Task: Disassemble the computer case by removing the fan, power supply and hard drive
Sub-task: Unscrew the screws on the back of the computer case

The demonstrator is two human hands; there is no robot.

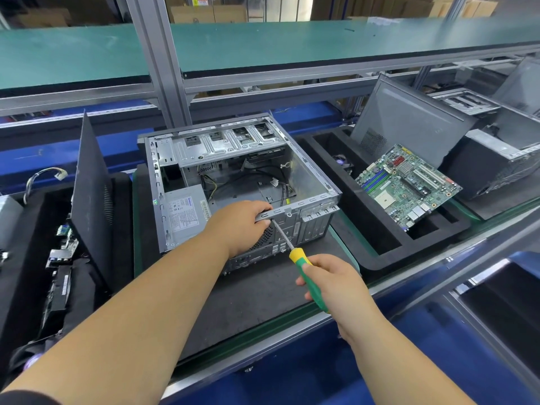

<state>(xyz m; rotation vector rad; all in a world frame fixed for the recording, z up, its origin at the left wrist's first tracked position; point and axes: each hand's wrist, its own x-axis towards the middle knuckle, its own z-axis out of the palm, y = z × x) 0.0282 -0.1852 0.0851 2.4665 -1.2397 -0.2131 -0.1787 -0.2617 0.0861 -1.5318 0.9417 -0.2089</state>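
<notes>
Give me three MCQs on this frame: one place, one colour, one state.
1. Where is the power supply?
A. inside the computer case
B. on the foam tray
C. on the green shelf

2. The screwdriver handle is:
A. red and black
B. green and yellow
C. blue

3. The left hand:
A. hangs idle
B. holds a cable
C. grips the case's rear edge

Answers: 1 A, it sits in the case's near-left corner; 2 B, a yellow collar on a green grip in the right hand; 3 C, fingers curl over the metal rim.

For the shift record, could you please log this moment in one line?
left hand: grips case rear edge | right hand: holds screwdriver, tip at rear panel
</notes>
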